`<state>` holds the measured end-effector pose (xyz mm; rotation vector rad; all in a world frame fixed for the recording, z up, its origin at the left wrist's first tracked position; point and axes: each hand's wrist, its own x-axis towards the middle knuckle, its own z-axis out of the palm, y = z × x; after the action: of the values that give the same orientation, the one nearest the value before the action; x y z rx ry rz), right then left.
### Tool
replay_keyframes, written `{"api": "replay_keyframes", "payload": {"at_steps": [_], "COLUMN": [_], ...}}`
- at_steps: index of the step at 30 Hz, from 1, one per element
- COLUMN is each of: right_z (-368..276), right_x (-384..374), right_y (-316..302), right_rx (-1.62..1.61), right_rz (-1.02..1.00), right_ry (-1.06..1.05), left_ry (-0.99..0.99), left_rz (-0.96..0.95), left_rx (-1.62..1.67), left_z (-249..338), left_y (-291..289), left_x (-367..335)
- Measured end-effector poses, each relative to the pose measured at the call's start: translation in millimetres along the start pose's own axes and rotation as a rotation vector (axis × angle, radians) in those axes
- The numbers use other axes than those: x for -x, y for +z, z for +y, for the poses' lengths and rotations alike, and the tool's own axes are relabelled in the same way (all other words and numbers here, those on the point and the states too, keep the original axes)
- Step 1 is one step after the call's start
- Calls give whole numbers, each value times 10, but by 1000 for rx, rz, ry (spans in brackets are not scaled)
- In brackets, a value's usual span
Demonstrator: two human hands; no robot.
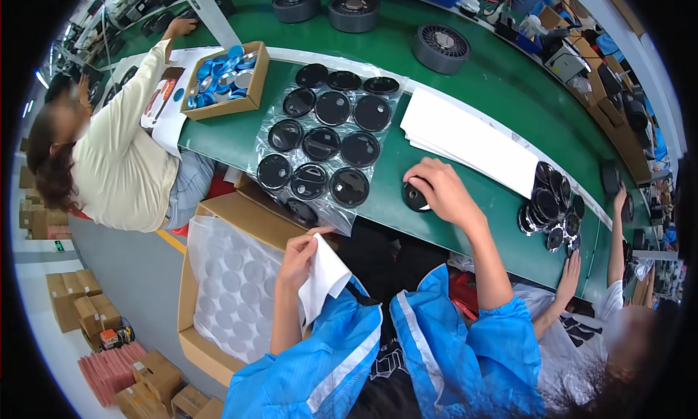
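My left hand [297,260] pinches the edge of a folded white sheet [324,277], paper or cloth, beside the front edge of the table. On the green table my right hand [443,191] has its fingers curled over the edge of a round black disc [415,199], partly hidden beneath them. Left of it, several glossy black discs [320,143] lie in rows on clear plastic film [339,217], which hangs over the table edge close to my left hand. A stack of white sheets [465,139] lies beyond my right hand.
An open carton [186,295] at lower left holds round pieces under whitish film. A shallow cardboard box [256,84] contains blue and silver discs. Loose black discs [547,204] are heaped at right. Grey round units [441,48] stand farther back. Co-workers sit on both sides.
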<state>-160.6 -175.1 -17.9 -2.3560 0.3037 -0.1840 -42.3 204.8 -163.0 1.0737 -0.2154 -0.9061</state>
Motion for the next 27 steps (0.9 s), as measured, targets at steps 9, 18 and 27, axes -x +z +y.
{"api": "replay_keyframes", "payload": {"at_steps": [9,18,27], "right_z": [-273,-538,-1486], "right_x": [473,425,-170], "right_y": [90,442,1691], "right_rx": [242,87,82], "right_rz": [124,352,261], "right_ry": [89,-84,-470], "left_ry": [24,75,69], "left_rz": [70,359,475], "left_rx": [160,682,490], "left_z": [-106,95,80], "left_y": [-479,-108,-229], "left_x": [92,-228,198]}}
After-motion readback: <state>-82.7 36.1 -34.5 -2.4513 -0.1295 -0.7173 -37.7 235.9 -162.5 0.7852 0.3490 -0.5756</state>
